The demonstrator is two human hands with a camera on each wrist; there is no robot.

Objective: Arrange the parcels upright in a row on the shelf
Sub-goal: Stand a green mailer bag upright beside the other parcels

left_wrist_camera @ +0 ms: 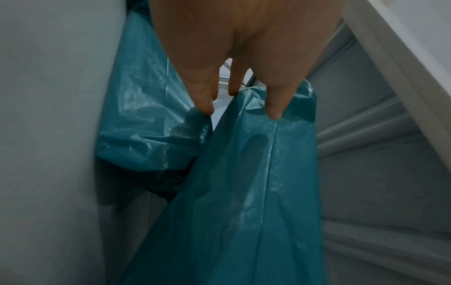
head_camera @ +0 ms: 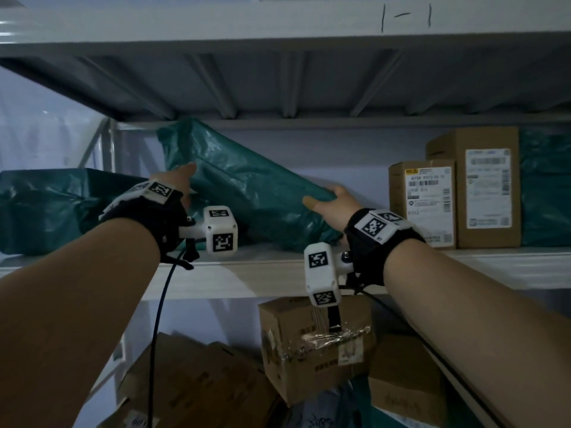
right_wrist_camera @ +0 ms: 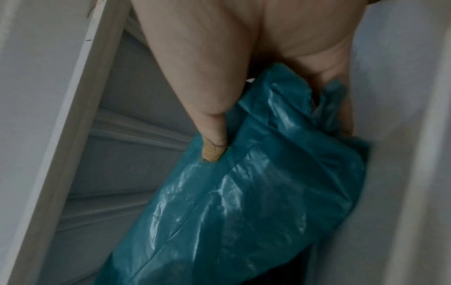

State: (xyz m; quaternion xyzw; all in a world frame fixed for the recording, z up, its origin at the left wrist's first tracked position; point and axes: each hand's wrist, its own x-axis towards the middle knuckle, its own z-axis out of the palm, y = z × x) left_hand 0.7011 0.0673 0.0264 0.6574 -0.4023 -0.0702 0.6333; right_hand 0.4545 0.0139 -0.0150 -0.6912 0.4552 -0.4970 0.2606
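Observation:
A teal plastic parcel [head_camera: 247, 193] stands tilted on the shelf [head_camera: 247, 276], its top end leaning left toward the shelf above. My left hand [head_camera: 185, 176] lies with straight fingers against its upper left side; in the left wrist view the fingertips [left_wrist_camera: 275, 108] press on the parcel's [left_wrist_camera: 244, 192] edge. My right hand [head_camera: 324, 197] grips the lower right end, thumb [right_wrist_camera: 214, 146] on the front and the fingers curled behind the parcel [right_wrist_camera: 244, 192]. A second teal parcel [head_camera: 46, 208] lies flat at the left.
Two cardboard boxes [head_camera: 423, 205] [head_camera: 488, 186] stand upright on the right of the shelf, with another teal parcel [head_camera: 547, 186] behind them. The underside of the upper shelf [head_camera: 278, 88] is close above. Several cardboard boxes [head_camera: 315, 344] sit on the level below.

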